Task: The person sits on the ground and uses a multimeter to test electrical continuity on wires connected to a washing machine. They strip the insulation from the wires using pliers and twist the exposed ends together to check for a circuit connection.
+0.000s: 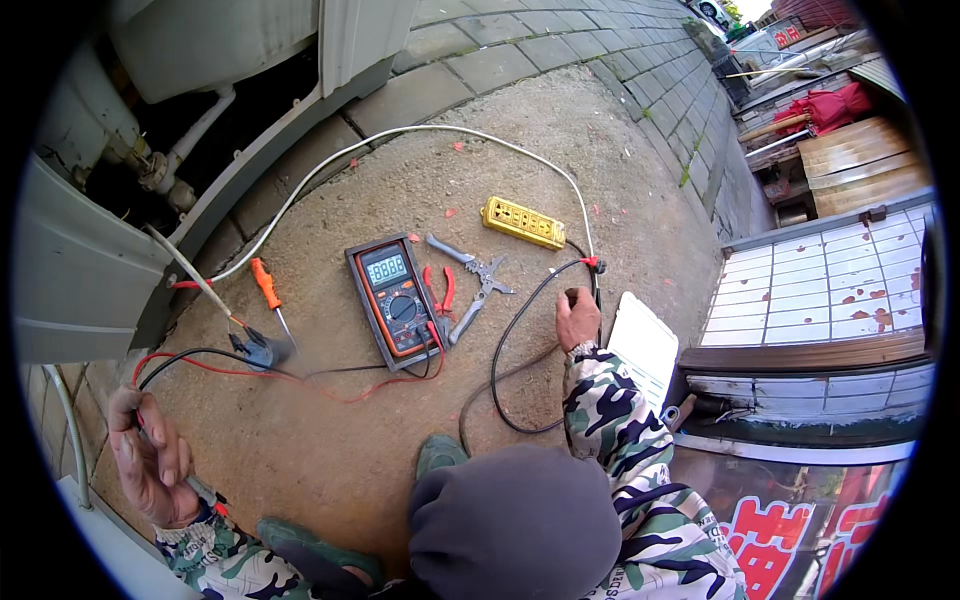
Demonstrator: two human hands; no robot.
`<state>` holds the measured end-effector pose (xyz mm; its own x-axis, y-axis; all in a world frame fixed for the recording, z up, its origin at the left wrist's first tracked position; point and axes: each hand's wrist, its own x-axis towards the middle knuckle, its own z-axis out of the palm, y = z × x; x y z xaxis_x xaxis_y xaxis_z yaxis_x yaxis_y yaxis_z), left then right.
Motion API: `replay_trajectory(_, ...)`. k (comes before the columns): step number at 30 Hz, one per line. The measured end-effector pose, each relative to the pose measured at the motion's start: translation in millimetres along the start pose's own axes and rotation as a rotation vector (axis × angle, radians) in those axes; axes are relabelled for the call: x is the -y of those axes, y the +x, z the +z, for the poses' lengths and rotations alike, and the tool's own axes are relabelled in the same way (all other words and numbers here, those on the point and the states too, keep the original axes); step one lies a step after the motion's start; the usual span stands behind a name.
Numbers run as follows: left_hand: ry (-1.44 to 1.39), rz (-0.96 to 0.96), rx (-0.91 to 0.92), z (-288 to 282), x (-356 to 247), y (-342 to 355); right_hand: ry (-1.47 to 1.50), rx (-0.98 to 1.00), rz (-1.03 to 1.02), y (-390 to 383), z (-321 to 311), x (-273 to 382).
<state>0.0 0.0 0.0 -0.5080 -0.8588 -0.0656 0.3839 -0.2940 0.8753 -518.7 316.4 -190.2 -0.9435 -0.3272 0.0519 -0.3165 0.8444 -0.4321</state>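
Note:
My left hand (155,455) is raised at the lower left, its fingers curled round the test leads (165,358), one red and one black. These run to a multimeter (392,300) with a lit display, lying on the ground. Beside the black cable (500,375), my right hand (578,320) rests with its fingers drawn together; what they hold, if anything, is hidden. A white cable (440,128) loops to red-marked joints. A grey cylindrical part (265,352) with black connectors lies by an orange-handled screwdriver (265,283). Right of the multimeter are red-handled cutters (440,288) and grey-handled pliers (480,275).
A yellow power strip (523,222) lies beyond the pliers. A white panel housing (85,270) with pipes stands at left. A white sheet (640,345) lies right of my right hand, near a tiled ledge (815,285). My green shoes (440,455) are on the ground.

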Motion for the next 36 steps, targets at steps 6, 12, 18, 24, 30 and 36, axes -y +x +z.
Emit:
replay_trajectory(6,-0.006,-0.024,0.093,31,15,9,0.343,0.04,0.427,81,1,-108)
replay_trajectory(12,-0.004,-0.138,0.015,54,17,18,-0.179,-0.039,0.24,125,49,-117)
replay_trajectory(18,-0.139,-0.182,-0.099,98,15,19,1.022,-0.037,0.438,61,28,2)
replay_trajectory(24,-0.651,-0.197,-0.041,109,53,29,1.402,0.561,-0.08,-24,-124,183)
replay_trajectory(30,-0.88,-0.061,-0.083,121,58,25,0.902,1.179,-0.432,-76,-190,334)
replay_trajectory(36,-0.551,0.063,0.011,137,54,22,-0.123,0.969,-1.011,-121,-189,395)
